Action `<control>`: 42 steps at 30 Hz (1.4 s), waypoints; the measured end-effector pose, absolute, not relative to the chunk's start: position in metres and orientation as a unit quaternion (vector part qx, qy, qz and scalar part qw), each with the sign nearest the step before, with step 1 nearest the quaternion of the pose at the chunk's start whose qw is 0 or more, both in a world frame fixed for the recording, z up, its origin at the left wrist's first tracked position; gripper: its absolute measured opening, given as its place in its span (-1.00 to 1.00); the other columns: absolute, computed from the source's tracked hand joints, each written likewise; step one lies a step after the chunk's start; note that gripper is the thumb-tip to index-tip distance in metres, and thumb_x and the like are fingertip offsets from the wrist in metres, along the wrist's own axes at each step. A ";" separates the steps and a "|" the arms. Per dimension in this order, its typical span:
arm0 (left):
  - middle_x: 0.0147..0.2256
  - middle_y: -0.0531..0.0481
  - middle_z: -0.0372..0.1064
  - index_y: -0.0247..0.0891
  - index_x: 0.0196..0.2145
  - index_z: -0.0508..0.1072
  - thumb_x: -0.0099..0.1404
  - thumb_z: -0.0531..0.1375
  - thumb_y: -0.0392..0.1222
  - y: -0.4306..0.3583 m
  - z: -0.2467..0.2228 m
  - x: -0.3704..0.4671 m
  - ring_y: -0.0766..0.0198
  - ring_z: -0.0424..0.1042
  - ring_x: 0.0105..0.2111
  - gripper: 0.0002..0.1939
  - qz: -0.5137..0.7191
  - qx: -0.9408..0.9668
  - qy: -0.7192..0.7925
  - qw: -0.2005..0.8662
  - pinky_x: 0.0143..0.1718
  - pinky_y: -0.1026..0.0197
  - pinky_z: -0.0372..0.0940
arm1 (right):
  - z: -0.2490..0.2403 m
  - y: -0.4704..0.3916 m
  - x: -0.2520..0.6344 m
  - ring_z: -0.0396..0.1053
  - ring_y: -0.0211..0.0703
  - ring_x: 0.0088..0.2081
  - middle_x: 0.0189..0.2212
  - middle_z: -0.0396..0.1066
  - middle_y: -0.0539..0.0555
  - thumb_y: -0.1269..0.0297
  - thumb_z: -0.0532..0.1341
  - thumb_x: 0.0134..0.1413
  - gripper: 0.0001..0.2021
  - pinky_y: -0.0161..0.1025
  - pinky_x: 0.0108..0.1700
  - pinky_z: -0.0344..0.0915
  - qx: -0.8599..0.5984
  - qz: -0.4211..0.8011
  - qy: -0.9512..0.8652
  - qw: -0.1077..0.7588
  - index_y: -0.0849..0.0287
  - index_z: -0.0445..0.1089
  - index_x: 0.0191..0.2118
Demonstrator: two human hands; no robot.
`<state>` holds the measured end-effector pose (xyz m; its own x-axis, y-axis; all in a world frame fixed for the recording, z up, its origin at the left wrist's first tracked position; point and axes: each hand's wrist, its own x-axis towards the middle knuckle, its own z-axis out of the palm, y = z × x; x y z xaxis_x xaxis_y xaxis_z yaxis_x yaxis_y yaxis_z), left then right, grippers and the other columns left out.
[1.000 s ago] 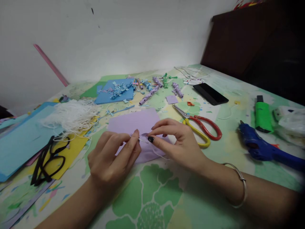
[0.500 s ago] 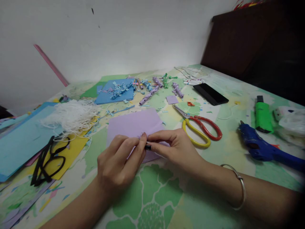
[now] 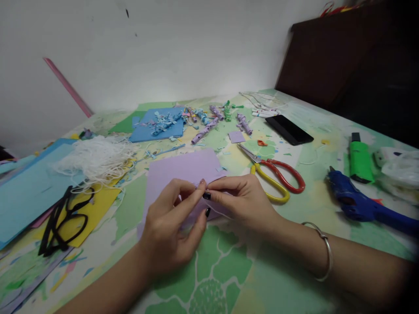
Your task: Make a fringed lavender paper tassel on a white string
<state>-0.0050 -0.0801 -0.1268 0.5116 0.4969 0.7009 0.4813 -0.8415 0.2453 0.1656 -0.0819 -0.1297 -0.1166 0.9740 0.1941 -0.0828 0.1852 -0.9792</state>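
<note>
My left hand (image 3: 172, 224) and my right hand (image 3: 244, 200) meet fingertip to fingertip over a sheet of purple paper (image 3: 176, 170). Both are closed in a pinch at the same spot, and whatever sits between the tips is too small and covered to make out. A thin pale strand, which looks like string (image 3: 218, 212), runs below the right fingers. The left thumb stands a little away from the pinch. Just beyond my right hand lie scissors (image 3: 278, 174) with one red and one yellow handle.
A heap of white string (image 3: 98, 159), black glasses (image 3: 67, 222) and coloured sheets (image 3: 29, 187) lie left. Rolled purple paper pieces (image 3: 205, 131) and a blue pad (image 3: 139, 133) are behind. Rightward are a phone (image 3: 290, 129), a green lighter-like object (image 3: 360, 159) and a blue glue gun (image 3: 352, 196).
My left hand has shifted slightly right and its thumb has moved down, away from the fingertips. My right hand stays nearly in place, and more of the pale strand shows beneath it.
</note>
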 end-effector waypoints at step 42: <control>-0.62 0.10 0.34 -0.25 -0.57 0.53 0.11 0.33 -0.14 -0.065 -0.121 -0.009 0.44 0.25 -0.60 -0.82 0.376 0.573 0.473 0.554 -0.61 0.40 0.11 | -0.128 -0.082 0.171 0.45 -0.26 -0.43 -0.49 0.55 0.01 0.42 0.30 -0.02 -0.93 -0.33 -0.33 0.30 -0.442 0.313 -0.699 0.466 0.20 0.56 -0.42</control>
